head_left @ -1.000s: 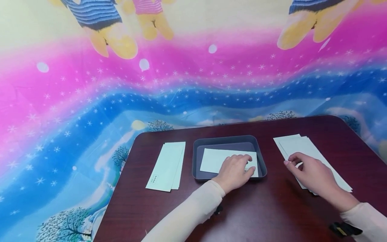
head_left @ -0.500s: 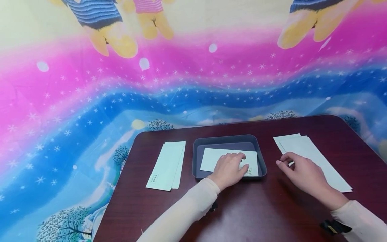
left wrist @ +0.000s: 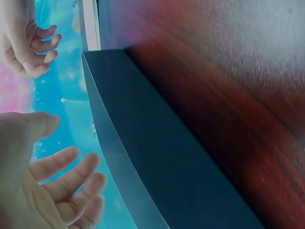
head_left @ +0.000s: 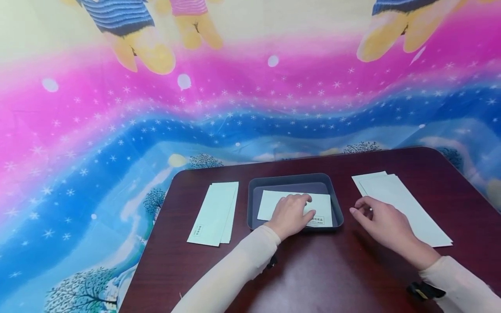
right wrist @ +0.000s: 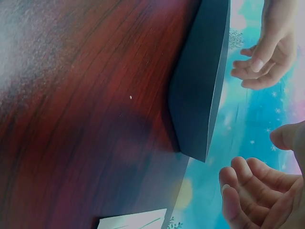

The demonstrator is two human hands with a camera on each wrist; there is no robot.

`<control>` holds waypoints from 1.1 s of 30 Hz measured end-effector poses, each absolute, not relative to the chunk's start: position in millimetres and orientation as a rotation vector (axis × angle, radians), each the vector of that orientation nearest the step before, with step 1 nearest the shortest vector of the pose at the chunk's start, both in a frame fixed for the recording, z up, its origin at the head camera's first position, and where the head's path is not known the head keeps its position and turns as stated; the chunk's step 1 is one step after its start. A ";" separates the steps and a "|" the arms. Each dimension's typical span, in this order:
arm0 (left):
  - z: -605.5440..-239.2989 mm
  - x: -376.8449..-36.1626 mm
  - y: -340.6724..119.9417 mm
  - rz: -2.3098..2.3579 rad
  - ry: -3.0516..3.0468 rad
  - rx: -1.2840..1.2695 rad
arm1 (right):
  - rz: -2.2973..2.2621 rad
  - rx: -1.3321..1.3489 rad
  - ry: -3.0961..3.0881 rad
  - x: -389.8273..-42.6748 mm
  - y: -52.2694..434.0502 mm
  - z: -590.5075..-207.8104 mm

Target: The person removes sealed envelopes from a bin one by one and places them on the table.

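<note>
A shallow dark grey tray (head_left: 255,198) holds a pale envelope (head_left: 270,203) with a small printed box near its lower right corner. Above that envelope hovers my left hand (head_left: 288,216), its fingers loosely bent; the left wrist view shows the same hand (left wrist: 62,186) raised over the tray wall (left wrist: 152,157) with nothing in it. To the tray's right, my right hand (head_left: 385,224) hangs in the air, partly in front of a stack of pale envelopes (head_left: 411,206). In the right wrist view its relaxed fingers (right wrist: 257,183) hold nothing.
Overlapping envelopes (head_left: 215,213) with a printed box lie left of the tray. All stand on a dark red-brown wooden table (head_left: 321,274) with rounded far corners. A colourful printed cloth (head_left: 235,100) hangs behind its far edge.
My left hand has drawn back leftward over the envelope in the tray, uncovering its printed box. The right hand has shifted left, away from the right-hand stack. The envelopes look unmoved.
</note>
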State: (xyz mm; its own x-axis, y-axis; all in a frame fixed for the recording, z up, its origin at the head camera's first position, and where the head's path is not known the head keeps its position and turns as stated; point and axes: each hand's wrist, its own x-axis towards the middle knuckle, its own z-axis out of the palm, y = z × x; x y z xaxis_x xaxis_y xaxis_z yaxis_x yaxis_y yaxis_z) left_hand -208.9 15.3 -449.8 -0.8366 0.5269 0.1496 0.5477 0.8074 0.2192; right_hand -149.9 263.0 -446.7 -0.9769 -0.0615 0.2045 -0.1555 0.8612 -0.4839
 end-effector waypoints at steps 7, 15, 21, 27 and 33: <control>-450.0 -218.5 7.0 -0.360 -2.977 -0.835 | 0.776 0.170 -2.864 -152.5 256.5 -447.6; -450.6 -227.8 -0.6 -0.301 -3.044 -0.794 | 0.802 0.157 -2.903 -155.5 245.2 -449.3; -454.6 -236.1 -3.6 -0.234 -3.099 -0.745 | 0.815 0.167 -2.904 -157.8 239.0 -449.9; -454.6 -239.5 -7.8 -0.187 -3.158 -0.730 | 0.848 0.181 -2.895 -159.1 234.2 -451.6; -456.8 -244.3 -11.1 -0.120 -3.186 -0.760 | 0.857 0.200 -2.898 -159.8 227.5 -452.3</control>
State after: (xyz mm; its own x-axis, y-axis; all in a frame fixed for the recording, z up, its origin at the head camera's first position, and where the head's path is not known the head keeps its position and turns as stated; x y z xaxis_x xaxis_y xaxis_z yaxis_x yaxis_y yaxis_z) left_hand -244.3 -11.0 -456.8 -0.8836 0.4539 -0.1147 0.4440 0.8902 0.1024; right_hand -159.8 227.5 -452.3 -0.9850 -0.0937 0.1451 -0.1576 0.8317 -0.5324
